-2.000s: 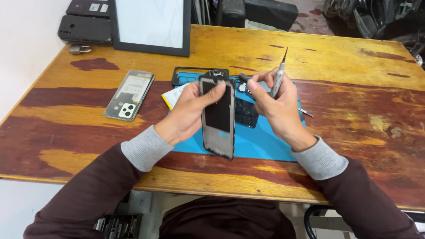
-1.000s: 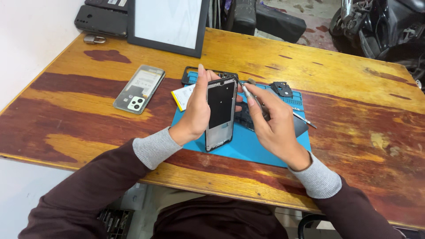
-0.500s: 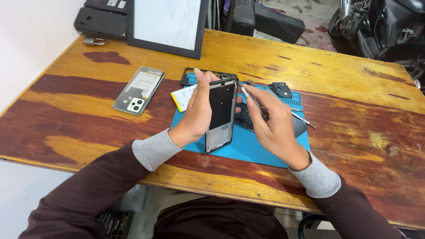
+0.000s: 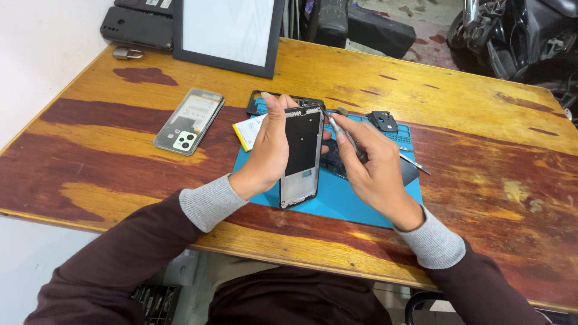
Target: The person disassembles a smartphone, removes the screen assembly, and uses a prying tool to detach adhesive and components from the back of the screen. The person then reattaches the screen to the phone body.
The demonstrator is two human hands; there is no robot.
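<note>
Left hand [image 4: 272, 153] grips my black rectangular phone frame [image 4: 301, 156] upright.
Right hand [image 4: 373, 168] pinches a slim metal screwdriver [image 4: 344, 137] at its top edge, above the blue mat [image 4: 337, 201].

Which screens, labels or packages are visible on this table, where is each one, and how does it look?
Tablet screen: far edge of the table, leaning; white rectangle in a black frame.
Phone frame: upright in the left hand, on the blue mat; black, narrow. The right hand holds a thin metal tool at its top edge.
Phone back cover: flat, left of the mat; grey-green, pale label inside.
Yellow and white label: behind the left hand.
</note>
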